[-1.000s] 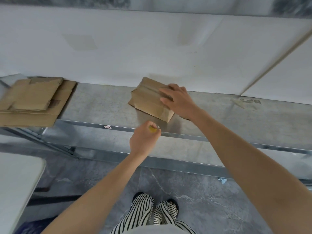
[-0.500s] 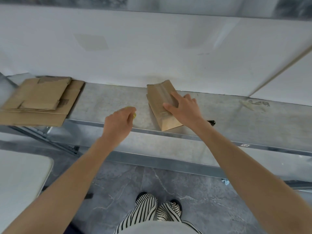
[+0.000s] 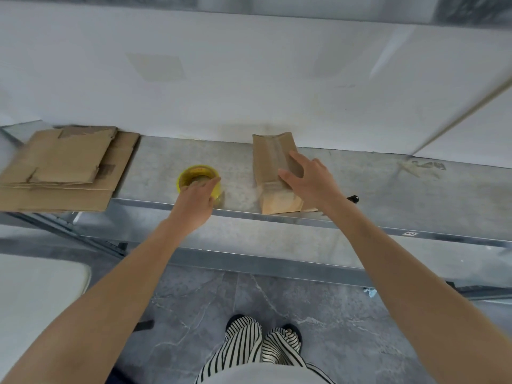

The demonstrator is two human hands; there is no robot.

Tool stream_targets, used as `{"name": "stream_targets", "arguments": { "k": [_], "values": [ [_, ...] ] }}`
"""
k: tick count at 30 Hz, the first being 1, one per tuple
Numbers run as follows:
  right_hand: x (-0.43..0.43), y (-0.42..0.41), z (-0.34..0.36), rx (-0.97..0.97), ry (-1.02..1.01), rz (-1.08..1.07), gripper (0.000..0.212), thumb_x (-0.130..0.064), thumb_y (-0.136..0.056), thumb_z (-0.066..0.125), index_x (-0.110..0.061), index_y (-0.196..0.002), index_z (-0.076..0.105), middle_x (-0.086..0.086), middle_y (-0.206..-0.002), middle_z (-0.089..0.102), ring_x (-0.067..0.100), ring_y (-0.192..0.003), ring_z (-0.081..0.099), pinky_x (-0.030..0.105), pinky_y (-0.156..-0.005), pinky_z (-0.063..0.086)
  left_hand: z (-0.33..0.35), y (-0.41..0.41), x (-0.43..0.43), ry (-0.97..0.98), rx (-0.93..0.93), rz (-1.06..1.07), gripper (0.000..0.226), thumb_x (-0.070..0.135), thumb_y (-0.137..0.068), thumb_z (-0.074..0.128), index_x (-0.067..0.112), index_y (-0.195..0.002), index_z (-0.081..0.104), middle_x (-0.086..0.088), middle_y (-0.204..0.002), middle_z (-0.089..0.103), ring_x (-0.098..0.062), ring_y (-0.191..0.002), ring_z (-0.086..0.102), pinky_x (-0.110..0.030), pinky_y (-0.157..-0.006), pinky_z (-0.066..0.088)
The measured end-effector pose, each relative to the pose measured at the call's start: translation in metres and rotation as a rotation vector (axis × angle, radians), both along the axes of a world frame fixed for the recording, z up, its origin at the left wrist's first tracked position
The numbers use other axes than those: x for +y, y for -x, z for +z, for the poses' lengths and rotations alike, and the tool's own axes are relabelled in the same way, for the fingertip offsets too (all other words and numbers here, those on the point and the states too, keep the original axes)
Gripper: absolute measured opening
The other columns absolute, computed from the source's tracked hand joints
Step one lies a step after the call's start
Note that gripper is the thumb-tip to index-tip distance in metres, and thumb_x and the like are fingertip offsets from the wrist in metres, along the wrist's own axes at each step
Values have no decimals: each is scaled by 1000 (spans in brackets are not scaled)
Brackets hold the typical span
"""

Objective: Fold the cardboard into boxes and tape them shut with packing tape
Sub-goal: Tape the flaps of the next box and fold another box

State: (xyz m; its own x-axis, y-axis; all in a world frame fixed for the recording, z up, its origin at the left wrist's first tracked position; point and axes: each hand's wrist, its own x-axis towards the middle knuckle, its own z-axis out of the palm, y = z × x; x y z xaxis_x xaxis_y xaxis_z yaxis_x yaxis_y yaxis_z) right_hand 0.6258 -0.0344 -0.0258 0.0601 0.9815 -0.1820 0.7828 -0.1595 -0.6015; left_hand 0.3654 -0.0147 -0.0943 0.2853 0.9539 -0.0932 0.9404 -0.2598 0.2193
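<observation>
A grey metal shelf (image 3: 360,189) carries the small taped box (image 3: 273,162), which lies at its front edge. The right hand (image 3: 313,184) rests on the box's right side, fingers straight and spread. Left of the box, the left hand (image 3: 195,203) reaches over the yellow tape roll (image 3: 198,173) with fingers extended, gripping nothing, and flat cardboard (image 3: 63,167) is stacked farther left.

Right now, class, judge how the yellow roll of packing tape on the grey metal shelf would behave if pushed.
Lying flat, the yellow roll of packing tape would probably slide, not roll. Near the grey metal shelf edge, it might fall.
</observation>
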Motion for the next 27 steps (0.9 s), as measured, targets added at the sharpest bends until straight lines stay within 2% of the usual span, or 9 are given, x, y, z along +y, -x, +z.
{"name": "stream_targets", "arguments": {
  "k": [3, 5, 7, 9, 16, 20, 22, 25, 27],
  "values": [
    [3, -2, -3, 67, 0, -19, 54, -46, -95, 43, -28, -145, 33, 10, -120, 50, 25, -107, 52, 31, -85, 40, 3, -13, -5, -95, -122, 101, 45, 12, -90, 51, 15, -135, 50, -9, -148, 36, -33, -135, 28, -42, -109, 19],
    [6, -3, -6, 96, -5, -30, 49, -41, -97, 40, -28, -144, 36, 11, -119, 54, 23, -103, 54, 35, -90, 45, 18, -33, -10, -74, -428, 179, 35, 25, -91, 48, 11, -120, 61, -9, -138, 46, -25, -127, 38, -34, -106, 26],
    [7, -5, -11, 123, 4, -34, 46, -37, -98, 37, -29, -144, 36, 13, -121, 55, 24, -105, 55, 41, -96, 46, 36, -57, -19, 117, -831, 234, 31, 33, -91, 44, 10, -95, 65, -8, -109, 57, -9, -93, 53, -11, -81, 39],
    [8, -6, -13, 140, 11, -28, 45, -34, -99, 35, -30, -144, 35, 13, -123, 54, 25, -107, 55, 43, -96, 46, 43, -75, -27, 297, -1018, 304, 26, 23, -93, 48, 11, -74, 62, 0, -89, 59, 1, -73, 51, -7, -64, 38],
    [5, -4, -21, 182, -40, -25, 46, -32, -100, 35, -28, -145, 33, 3, -97, 48, 17, -82, 49, 30, -79, 41, 26, -100, -41, 111, -1030, 491, 22, 17, -97, 47, 12, -76, 50, 5, -67, 47, 4, -57, 44, -14, -53, 33],
    [4, -3, -24, 184, -51, -28, 46, -34, -100, 35, -29, -146, 32, 2, -98, 44, 18, -85, 46, 33, -83, 42, 20, -113, -45, 2, -1118, 527, 3, 13, -97, 47, 10, -99, 47, 12, -82, 51, 4, -74, 51, -6, -62, 38],
    [5, -4, -23, 187, -59, -26, 46, -34, -100, 34, -30, -146, 32, 2, -98, 43, 17, -85, 46, 33, -85, 42, 18, -115, -39, 7, -1087, 526, 14, 11, -96, 47, 10, -110, 50, 10, -88, 56, -1, -77, 53, -7, -62, 40],
    [5, -8, -24, 213, -36, 1, 46, -36, -101, 31, -30, -146, 32, -8, -82, 37, 5, -73, 40, 33, -85, 40, 15, -108, -25, 36, -979, 551, 22, 9, -93, 49, 9, -114, 56, 1, -88, 64, -13, -78, 56, -19, -70, 46],
    [6, -12, -25, 255, -15, 12, 47, -42, -100, 28, -32, -146, 31, -15, -76, 29, -2, -70, 34, 35, -87, 39, 21, -104, -16, 60, -1102, 598, 22, 20, -90, 51, 17, -111, 56, 8, -83, 63, -13, -80, 60, -33, -85, 50]
  ]
}}
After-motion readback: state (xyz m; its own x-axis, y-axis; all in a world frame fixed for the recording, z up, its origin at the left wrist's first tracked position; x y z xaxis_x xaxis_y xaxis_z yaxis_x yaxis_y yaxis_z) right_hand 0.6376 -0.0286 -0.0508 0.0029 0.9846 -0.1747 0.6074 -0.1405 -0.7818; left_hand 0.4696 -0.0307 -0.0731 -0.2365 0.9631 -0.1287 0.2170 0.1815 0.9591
